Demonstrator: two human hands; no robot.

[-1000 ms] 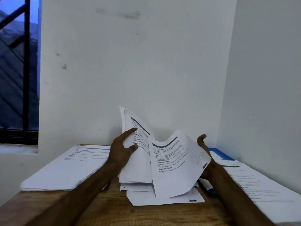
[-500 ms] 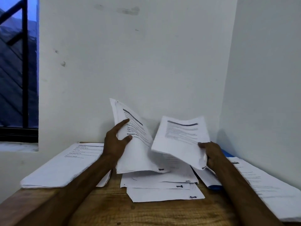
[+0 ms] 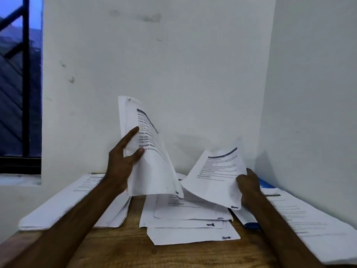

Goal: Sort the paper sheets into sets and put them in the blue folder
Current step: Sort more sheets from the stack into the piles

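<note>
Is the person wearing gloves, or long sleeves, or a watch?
No. The left hand and the right hand are both bare, with no gloves. No sleeves, watch or bracelet show right down to the picture's edge.

Upright sheaf (image 3: pixel 152 167): I read bold headings "TASK DESC…" and "REQUIRED PROP…", plus bullet lines "Use a…" and "of the washing". Tilted sheet (image 3: pixel 216 182): print too blurred. Flat sheets (image 3: pixel 193 236) on the bench (image 3: pixel 116 252): inked corner scrawls, illegible.
</note>
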